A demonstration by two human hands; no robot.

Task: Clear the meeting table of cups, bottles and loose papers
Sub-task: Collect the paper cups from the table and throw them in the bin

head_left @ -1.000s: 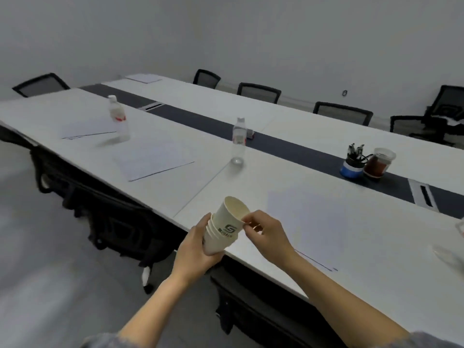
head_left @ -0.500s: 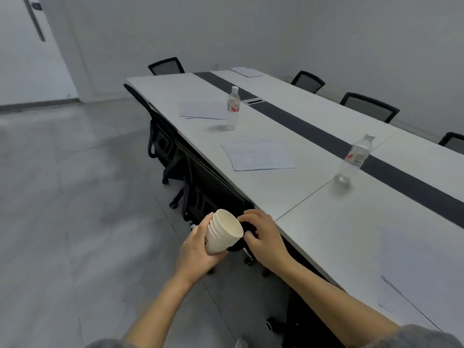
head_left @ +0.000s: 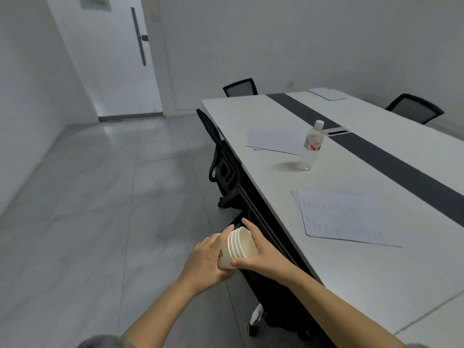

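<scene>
Both hands grasp nested paper cups [head_left: 239,247]: left hand [head_left: 207,257] wraps base, right hand [head_left: 261,254] cradles rim side. Stack held off table [head_left: 251,114], over floor. Cups gathered. Left on table: bottle [head_left: 311,146], printed sheets [head_left: 341,217], papers [head_left: 273,141], far papers [head_left: 327,93].

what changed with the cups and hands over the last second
The stack of paper cups left the table edge and now hangs over the floor beside the table. The right hand moved from the rim to grip its side. The left hand still holds it; bottle and papers stay put.
</scene>
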